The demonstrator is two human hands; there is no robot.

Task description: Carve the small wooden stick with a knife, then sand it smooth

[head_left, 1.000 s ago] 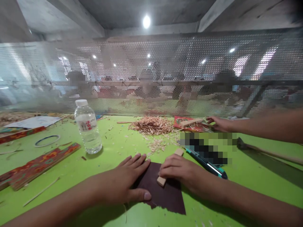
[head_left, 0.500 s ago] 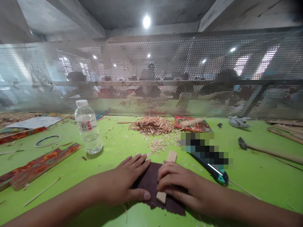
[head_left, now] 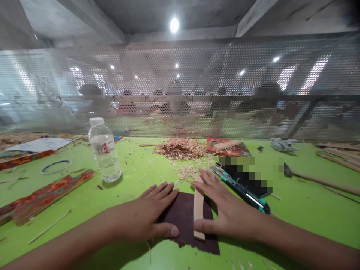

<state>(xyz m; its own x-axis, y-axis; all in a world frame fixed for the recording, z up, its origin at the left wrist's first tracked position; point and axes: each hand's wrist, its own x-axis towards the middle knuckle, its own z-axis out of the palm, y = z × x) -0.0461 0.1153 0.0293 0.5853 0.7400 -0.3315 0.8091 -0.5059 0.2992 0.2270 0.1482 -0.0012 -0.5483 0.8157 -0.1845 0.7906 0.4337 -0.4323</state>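
My left hand (head_left: pixel 153 212) lies flat with its fingers spread, pressing the left part of a dark brown sheet of sandpaper (head_left: pixel 184 215) with a ragged near edge. A narrow pale wooden strip (head_left: pixel 198 210) rests lengthwise on the sheet, its far end reaching past it. Over the strip, my right hand (head_left: pixel 227 210) is stretched out with fingers apart; its thumb lies across the near end and its index finger across the far end. Just beyond that hand is a black and teal utility knife (head_left: pixel 244 191).
Wood shavings (head_left: pixel 181 148) are heaped ahead, beside a red patterned board (head_left: pixel 229 147). A water bottle (head_left: pixel 104 153) stands left, near a tape ring (head_left: pixel 56 167) and painted wooden pieces (head_left: pixel 53 195). A long-handled tool (head_left: pixel 323 180) lies right. Perforated metal screen (head_left: pixel 180 82) behind; people beyond.
My right hand has gone from curled fingers around the wooden strip to spread fingers over it. The strip has turned to point more straight away from me. My left hand stays put.
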